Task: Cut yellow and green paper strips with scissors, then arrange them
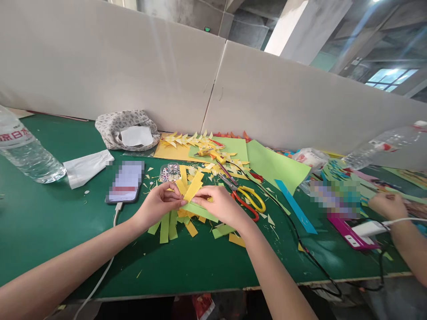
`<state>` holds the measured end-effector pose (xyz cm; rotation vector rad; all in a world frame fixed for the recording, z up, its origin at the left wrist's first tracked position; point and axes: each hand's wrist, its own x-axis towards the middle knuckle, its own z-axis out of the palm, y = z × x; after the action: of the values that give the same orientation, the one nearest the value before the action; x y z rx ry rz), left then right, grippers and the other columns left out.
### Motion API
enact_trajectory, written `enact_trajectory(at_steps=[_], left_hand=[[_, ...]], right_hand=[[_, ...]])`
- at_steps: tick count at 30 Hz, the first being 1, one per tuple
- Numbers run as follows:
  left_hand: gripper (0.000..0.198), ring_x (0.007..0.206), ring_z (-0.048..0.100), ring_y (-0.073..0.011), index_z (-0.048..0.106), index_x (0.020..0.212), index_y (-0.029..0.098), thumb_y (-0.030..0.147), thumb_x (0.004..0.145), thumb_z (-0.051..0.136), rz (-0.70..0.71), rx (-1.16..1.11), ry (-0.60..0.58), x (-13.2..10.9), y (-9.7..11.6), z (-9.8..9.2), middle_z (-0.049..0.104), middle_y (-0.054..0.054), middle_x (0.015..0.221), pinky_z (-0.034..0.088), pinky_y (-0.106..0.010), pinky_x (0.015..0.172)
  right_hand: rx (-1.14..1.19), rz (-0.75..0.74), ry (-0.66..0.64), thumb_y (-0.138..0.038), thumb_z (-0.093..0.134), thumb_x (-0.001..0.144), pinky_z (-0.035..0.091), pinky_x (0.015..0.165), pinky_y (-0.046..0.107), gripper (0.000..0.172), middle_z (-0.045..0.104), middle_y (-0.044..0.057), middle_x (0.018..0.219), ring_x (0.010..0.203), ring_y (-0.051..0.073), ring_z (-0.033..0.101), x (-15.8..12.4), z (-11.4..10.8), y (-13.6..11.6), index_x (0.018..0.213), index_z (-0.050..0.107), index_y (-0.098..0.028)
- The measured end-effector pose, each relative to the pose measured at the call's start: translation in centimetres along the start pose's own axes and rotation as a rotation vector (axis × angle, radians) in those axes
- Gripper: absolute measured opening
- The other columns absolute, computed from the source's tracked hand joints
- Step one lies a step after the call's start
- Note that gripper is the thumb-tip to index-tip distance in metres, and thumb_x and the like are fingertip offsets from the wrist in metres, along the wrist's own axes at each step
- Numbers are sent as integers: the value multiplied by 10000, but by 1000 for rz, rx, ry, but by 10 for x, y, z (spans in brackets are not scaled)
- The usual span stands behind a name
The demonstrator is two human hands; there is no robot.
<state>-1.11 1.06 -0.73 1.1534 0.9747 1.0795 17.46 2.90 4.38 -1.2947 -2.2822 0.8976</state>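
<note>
Between my two hands are yellow paper strips [194, 186], overlapping and pointing away from me. My left hand [164, 201] pinches their lower left side with thumb and fingers. From the right, my right hand [215, 203] grips the lower edge of the same strips, its thumb close to the left one. Loose green paper strips [164, 229] and yellow pieces lie on the table beneath both hands. Scissors [248, 200] with red and yellow handles rest just beyond my right hand. A yellow glue gun [211, 154] lies further back among paper scraps.
A phone [126, 181] on a white cable lies left, near a water bottle [28, 146] and a cloth bag [128, 131]. Black cord [295, 218] crosses the right side, by a pink power strip [350, 233]. Another person's hand [388, 206] is far right. A partition [160, 71] stands behind.
</note>
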Motion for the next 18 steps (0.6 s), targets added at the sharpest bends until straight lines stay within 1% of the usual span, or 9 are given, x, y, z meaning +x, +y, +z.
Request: enact_trajectory(at_steps=[3, 7, 11, 13, 18], left_hand=[[238, 696, 630, -125, 481, 732, 183, 201, 636, 697, -18, -10, 12, 0, 1, 0, 657, 16, 698, 482, -247, 660], [238, 690, 625, -121, 479, 720, 177, 188, 624, 697, -18, 0, 29, 2, 2, 0, 643, 18, 700, 473, -251, 670], [265, 710, 629, -134, 477, 746, 184, 170, 607, 702, -7, 9, -11, 2, 0, 0, 637, 19, 707, 473, -269, 688], [286, 704, 629, -137, 468, 760, 190, 167, 604, 706, -23, 15, -29, 2, -2, -1, 646, 18, 698, 469, -263, 664], [282, 586, 610, -114, 452, 775, 194, 223, 638, 697, -70, 31, -67, 2, -3, -1, 673, 9, 660, 441, -234, 566]], right_hand=[[44, 44, -18, -371, 560, 755, 452, 693, 271, 193, 661, 19, 886, 800, 147, 593, -1, -2, 2, 821, 658, -218], [103, 57, -25, -439, 634, 665, 466, 739, 291, 328, 654, 50, 931, 835, 168, 597, 1, 2, 3, 884, 645, -194], [96, 10, 44, -390, 572, 733, 456, 662, 258, 225, 653, 30, 769, 712, 136, 587, 4, 11, 2, 756, 637, -176], [95, -16, 80, -365, 560, 746, 443, 618, 242, 207, 640, 17, 704, 664, 124, 573, 5, 15, 3, 693, 619, -174], [90, -35, 86, -340, 567, 740, 430, 604, 228, 184, 637, 4, 684, 644, 113, 562, 6, 15, 5, 660, 609, -179]])
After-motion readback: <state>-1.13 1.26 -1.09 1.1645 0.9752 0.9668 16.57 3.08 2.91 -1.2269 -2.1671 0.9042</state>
